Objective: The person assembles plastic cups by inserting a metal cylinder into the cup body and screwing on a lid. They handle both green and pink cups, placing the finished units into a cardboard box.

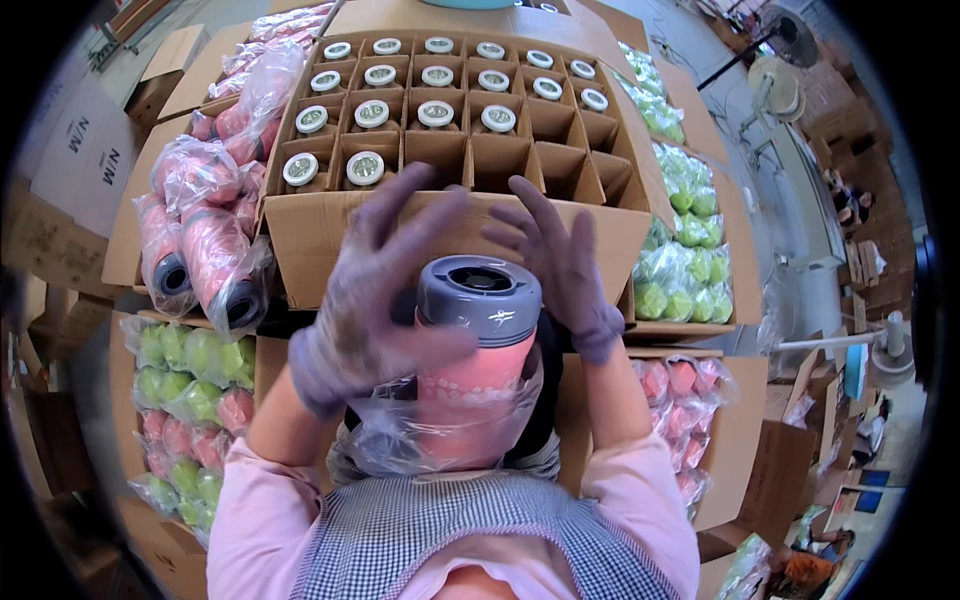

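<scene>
A pink cylinder with a grey top (505, 365) and a dark round recess in it stands upright between my hands, close to my body. A clear plastic bag (390, 435) lies crumpled round its lower part, and the bottom is hidden. My left hand (375, 285), in a thin purple-grey glove, is spread at the cylinder's left side. Its thumb, blurred, crosses in front of the pink wall; I cannot tell whether it touches. On the other side my right hand (562, 260), gloved too, is raised with fingers apart just beyond the grey top, holding nothing.
Ahead stands a cardboard carton (450, 245) with dividers, several cells holding clear containers with white rims (437, 114). Bagged pink cylinders (215, 255) are heaped at its left. Boxes of bagged green pieces (690, 250) and bagged pink pieces (685, 400) stand at right; a mixed box (190, 400) is at left.
</scene>
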Tool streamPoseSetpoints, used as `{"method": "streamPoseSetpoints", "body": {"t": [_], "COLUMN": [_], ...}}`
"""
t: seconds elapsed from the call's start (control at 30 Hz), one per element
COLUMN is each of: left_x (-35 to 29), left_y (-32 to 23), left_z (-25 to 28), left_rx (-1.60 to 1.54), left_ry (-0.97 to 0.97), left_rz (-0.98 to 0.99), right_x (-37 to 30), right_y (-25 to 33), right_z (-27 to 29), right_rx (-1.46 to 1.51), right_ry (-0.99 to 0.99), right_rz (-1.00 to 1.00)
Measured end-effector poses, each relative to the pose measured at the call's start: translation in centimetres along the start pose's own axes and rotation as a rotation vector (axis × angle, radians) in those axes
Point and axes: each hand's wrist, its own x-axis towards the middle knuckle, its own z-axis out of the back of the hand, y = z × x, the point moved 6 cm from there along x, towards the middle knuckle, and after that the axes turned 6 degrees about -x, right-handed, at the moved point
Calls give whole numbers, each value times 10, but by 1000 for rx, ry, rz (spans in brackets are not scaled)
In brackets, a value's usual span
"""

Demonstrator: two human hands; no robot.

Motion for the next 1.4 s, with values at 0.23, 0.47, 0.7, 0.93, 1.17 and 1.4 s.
{"method": "streamPoseSetpoints", "body": {"t": [0.23, 0.47, 0.7, 0.93, 1.17, 1.4], "left_x": [10, -7, -22, -25, 33, 92], "left_y": [6, 96, 156, 169, 179, 118], "left_z": [-18, -10, 22, 7, -13, -68], "left_rx": [-143, -686, -721, -577, -547, -1958], "left_ry": [221, -101, -623, -405, -17, 45], "left_rz": [357, 267, 361, 441, 240, 471], "right_x": [34, 123, 246, 252, 173, 12], "right_y": [-18, 54, 29, 40, 191, 159], "right_z": [-41, -20, 113, 103, -21, -128], "right_rx": [-40, -1060, -2139, -2034, -1962, -2094], "right_ry": [126, -199, 163, 197, -2, -100], "right_rz": [-201, 145, -71, -34, 600, 1064]}}
